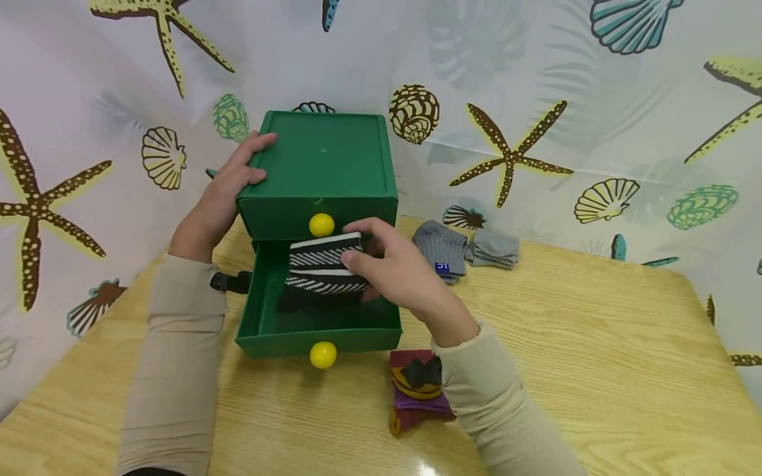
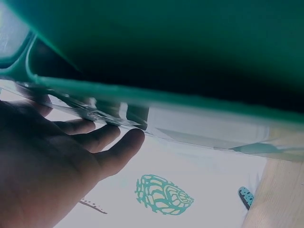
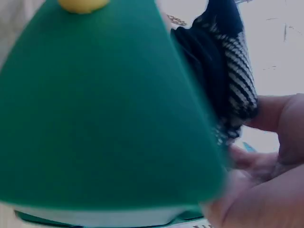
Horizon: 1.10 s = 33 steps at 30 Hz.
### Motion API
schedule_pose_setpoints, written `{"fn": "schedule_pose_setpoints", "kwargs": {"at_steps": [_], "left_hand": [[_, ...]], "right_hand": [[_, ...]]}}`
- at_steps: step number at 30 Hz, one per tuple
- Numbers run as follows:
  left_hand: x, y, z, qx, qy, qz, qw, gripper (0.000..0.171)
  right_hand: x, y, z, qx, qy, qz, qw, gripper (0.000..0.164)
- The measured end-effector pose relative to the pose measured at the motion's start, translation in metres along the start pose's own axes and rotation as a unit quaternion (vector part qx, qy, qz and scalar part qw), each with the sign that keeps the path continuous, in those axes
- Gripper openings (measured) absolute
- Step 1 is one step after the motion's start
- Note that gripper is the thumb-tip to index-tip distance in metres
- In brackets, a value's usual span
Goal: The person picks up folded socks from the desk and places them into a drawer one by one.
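Observation:
A folded pair of black-and-white striped socks (image 1: 324,261) is pinched between the thumb and fingers of my right hand (image 1: 395,268), above the pulled-out lower drawer (image 1: 321,340) of a green drawer box (image 1: 324,155). In the right wrist view the striped socks (image 3: 240,76) show behind the drawer's green wall (image 3: 104,114). My left hand (image 1: 229,185) rests against the box's left side, with fingertips over its top edge. The left wrist view has that hand (image 2: 71,152) with extended fingers against the box's side. A yellow knob (image 1: 322,225) marks the closed upper drawer.
Grey ribbed socks (image 1: 440,248) and lighter grey folded socks (image 1: 494,249) lie right of the box, near the patterned cloth (image 1: 357,59) at the back. A maroon, mustard and purple sock pile (image 1: 417,396) lies in front, by the right forearm, on the wooden table (image 1: 601,344).

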State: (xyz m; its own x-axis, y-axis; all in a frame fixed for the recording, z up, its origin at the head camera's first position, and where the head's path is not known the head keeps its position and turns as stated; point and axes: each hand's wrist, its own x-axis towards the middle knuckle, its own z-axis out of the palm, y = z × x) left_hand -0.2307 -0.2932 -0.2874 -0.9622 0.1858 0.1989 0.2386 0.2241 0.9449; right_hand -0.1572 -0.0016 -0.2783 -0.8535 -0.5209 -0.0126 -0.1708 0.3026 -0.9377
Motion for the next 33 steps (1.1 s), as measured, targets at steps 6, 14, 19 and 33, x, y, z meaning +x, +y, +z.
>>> {"fn": "schedule_pose_setpoints", "kwargs": {"at_steps": [6, 14, 19, 33], "left_hand": [[0.002, 0.000, 0.000, 0.002, -0.003, 0.006, 1.0000, 0.061], [0.003, 0.000, -0.001, 0.017, -0.002, 0.004, 0.9998, 0.061], [0.002, 0.000, 0.000, 0.014, -0.003, 0.000, 0.9999, 0.061], [0.003, -0.001, 0.000, 0.018, -0.004, -0.001, 0.9998, 0.061]], "right_hand": [[0.007, 0.001, 0.022, -0.283, -0.053, 0.036, 0.957, 0.050], [0.014, -0.003, 0.035, -0.358, -0.083, 0.068, 0.928, 0.060], [0.016, -0.004, 0.039, -0.349, -0.118, 0.058, 0.928, 0.061], [-0.008, -0.002, 0.026, -0.219, -0.020, -0.037, 0.975, 0.034]]}}
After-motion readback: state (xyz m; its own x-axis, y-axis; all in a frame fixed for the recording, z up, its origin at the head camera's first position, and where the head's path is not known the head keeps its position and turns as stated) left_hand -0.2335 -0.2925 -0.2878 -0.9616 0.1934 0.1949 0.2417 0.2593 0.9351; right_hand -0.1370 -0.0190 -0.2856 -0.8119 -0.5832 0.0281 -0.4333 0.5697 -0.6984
